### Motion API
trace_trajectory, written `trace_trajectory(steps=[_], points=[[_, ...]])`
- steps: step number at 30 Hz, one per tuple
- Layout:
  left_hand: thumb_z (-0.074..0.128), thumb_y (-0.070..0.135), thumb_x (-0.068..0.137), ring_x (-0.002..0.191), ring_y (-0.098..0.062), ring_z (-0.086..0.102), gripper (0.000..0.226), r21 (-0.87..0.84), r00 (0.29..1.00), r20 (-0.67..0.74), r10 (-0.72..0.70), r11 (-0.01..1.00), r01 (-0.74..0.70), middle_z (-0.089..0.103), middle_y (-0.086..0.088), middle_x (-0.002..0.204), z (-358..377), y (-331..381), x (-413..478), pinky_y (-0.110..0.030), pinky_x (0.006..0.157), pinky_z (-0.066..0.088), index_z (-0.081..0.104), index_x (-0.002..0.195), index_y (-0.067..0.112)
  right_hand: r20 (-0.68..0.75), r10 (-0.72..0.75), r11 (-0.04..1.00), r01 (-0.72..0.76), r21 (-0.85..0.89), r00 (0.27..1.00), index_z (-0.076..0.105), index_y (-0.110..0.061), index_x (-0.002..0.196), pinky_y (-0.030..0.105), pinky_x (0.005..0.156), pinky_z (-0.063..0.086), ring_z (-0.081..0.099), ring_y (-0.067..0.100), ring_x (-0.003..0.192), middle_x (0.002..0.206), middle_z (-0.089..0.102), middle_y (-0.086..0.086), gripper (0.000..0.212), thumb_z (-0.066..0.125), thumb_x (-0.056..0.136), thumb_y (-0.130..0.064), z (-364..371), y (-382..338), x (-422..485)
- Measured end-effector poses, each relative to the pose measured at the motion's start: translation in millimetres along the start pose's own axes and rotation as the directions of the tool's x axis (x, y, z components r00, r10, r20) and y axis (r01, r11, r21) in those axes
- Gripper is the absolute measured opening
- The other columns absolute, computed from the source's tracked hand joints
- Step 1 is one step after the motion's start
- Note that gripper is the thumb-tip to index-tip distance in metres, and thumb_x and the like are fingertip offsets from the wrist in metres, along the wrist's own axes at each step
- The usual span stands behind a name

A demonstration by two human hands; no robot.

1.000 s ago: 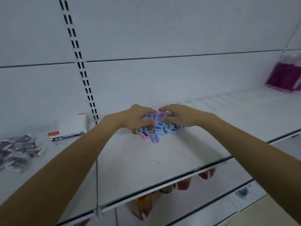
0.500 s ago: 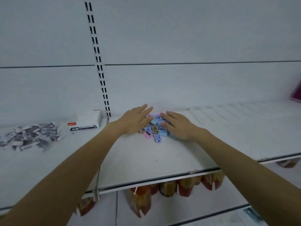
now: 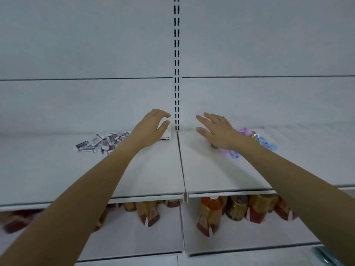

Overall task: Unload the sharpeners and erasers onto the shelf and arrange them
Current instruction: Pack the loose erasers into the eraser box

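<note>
A heap of small pastel sharpeners (image 3: 266, 144), blue, pink and purple, lies on the white shelf (image 3: 211, 175) at the right, partly hidden by my right wrist. A pile of wrapped black-and-white erasers (image 3: 103, 143) lies on the shelf at the left. Between them, at the back by the upright, stands a white eraser box (image 3: 166, 134). My left hand (image 3: 151, 129) hovers over that box with fingers and thumb arched apart, holding nothing. My right hand (image 3: 215, 129) is lifted off the sharpeners, fingers spread and pointing left, empty.
A slotted black-and-white upright (image 3: 176, 64) runs up the back wall at the seam between two shelf boards. Below the shelf's front edge stand orange pouches (image 3: 210, 215), tins (image 3: 237, 207) and packets on a lower shelf.
Both hands left the sharpener heap and moved left; my left hand now arches over the eraser box. The view swung left, so the sharpeners now sit at the right.
</note>
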State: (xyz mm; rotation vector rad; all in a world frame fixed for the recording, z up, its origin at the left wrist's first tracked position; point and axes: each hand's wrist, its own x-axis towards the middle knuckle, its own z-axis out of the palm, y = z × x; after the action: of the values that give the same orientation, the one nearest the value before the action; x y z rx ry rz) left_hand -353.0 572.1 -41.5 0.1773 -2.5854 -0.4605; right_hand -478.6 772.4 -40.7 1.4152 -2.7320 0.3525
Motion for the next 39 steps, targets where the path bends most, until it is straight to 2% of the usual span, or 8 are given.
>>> trace_trajectory(steps=[4, 10, 14, 20, 26, 31, 36, 39], points=[[0.042, 0.02, 0.097, 0.113, -0.02, 0.05, 0.027, 0.019, 0.992, -0.111, -0.067, 0.997, 0.07, 0.053, -0.006, 0.122, -38.6, -39.4, -38.0, -0.03, 0.092, 0.039, 0.057, 0.118, 0.013, -0.049, -0.146, 0.983, 0.151, 0.106, 0.988, 0.02, -0.022, 0.146, 0.029, 0.113, 0.004, 0.01, 0.019, 0.141, 0.154, 0.016, 0.005, 0.052, 0.029, 0.098, -0.041, 18.4, -73.9, 8.6], [0.043, 0.015, 0.096, 0.105, -0.019, 0.054, 0.025, 0.046, 0.973, -0.161, -0.168, 0.983, 0.177, 0.052, -0.009, 0.119, -91.3, -102.2, -89.7, -0.023, 0.087, 0.037, 0.059, 0.114, 0.011, -0.082, -0.262, 0.933, 0.274, 0.233, 0.962, 0.029, -0.02, 0.142, 0.033, 0.108, 0.024, 0.026, 0.022, 0.133, 0.145, 0.034, 0.004, 0.05, 0.039, 0.096, -0.037, 44.7, -153.3, 29.2], [0.042, 0.006, 0.094, 0.107, -0.021, 0.052, 0.03, 0.068, 0.956, -0.054, -0.289, 0.954, 0.292, 0.045, -0.013, 0.126, -104.7, -141.0, -114.9, -0.02, 0.092, 0.032, 0.056, 0.121, 0.009, -0.025, -0.299, 0.932, 0.298, 0.206, 0.954, 0.038, -0.02, 0.137, 0.041, 0.101, 0.035, 0.038, 0.022, 0.124, 0.134, 0.045, 0.006, 0.044, 0.044, 0.095, -0.03, 56.2, -183.0, 55.0], [0.044, 0.005, 0.093, 0.111, -0.024, 0.051, 0.035, 0.074, 0.921, 0.057, -0.385, 0.922, 0.381, 0.048, -0.012, 0.129, -101.9, -181.1, -123.7, -0.018, 0.089, 0.03, 0.051, 0.127, 0.012, -0.034, -0.356, 0.907, 0.355, 0.227, 0.934, 0.049, -0.016, 0.129, 0.029, 0.093, 0.034, 0.045, 0.023, 0.116, 0.123, 0.053, 0.009, 0.036, 0.049, 0.093, -0.02, 67.2, -208.0, 102.7], [0.061, 0.014, 0.086, 0.083, -0.015, 0.053, 0.033, 0.034, 0.918, 0.096, -0.385, 0.923, 0.384, 0.061, -0.005, 0.112, -95.1, -200.1, -103.0, -0.016, 0.07, 0.033, 0.056, 0.118, 0.012, 0.021, -0.412, 0.892, 0.398, 0.215, 0.911, 0.046, -0.018, 0.132, 0.035, 0.101, 0.034, 0.04, 0.023, 0.123, 0.13, 0.05, 0.007, 0.041, 0.05, 0.093, -0.028, 79.6, -227.2, 143.4], [0.061, 0.011, 0.085, 0.08, -0.013, 0.055, 0.033, 0.003, 0.93, 0.077, -0.359, 0.933, 0.36, 0.063, -0.005, 0.11, -94.5, -216.4, -96.8, -0.014, 0.067, 0.037, 0.057, 0.118, 0.009, 0.198, -0.43, 0.903, 0.42, 0.094, 0.881, 0.043, -0.02, 0.135, 0.034, 0.105, 0.028, 0.035, 0.028, 0.127, 0.136, 0.047, 0.007, 0.044, 0.048, 0.093, -0.032, 86.3, -243.7, 167.7], [0.058, 0.009, 0.088, 0.085, -0.008, 0.056, 0.029, -0.049, 0.934, 0.16, -0.318, 0.943, 0.329, 0.062, 0.001, 0.101, -103.9, -236.2, -81.7, 0.001, 0.068, 0.037, 0.061, 0.116, 0.01, 0.186, -0.46, 0.888, 0.448, 0.102, 0.868, 0.061, -0.016, 0.109, 0.028, 0.083, 0.04, 0.05, 0.021, 0.103, 0.107, 0.061, 0.004, 0.027, 0.058, 0.085, -0.026, 88.4, -255.0, 180.3], [0.053, 0.007, 0.091, 0.073, 0.002, 0.059, 0.022, -0.167, 0.911, 0.285, -0.298, 0.921, 0.353, 0.065, 0.0, 0.088, -113.5, -248.1, -67.8, -0.004, 0.066, 0.041, 0.062, 0.111, 0.01, 0.144, -0.446, 0.895, 0.438, 0.083, 0.883, 0.06, -0.015, 0.098, 0.034, 0.078, 0.045, 0.05, 0.019, 0.091, 0.099, 0.057, 0.005, 0.02, 0.062, 0.081, -0.025, 94.4, -259.3, 182.3]])
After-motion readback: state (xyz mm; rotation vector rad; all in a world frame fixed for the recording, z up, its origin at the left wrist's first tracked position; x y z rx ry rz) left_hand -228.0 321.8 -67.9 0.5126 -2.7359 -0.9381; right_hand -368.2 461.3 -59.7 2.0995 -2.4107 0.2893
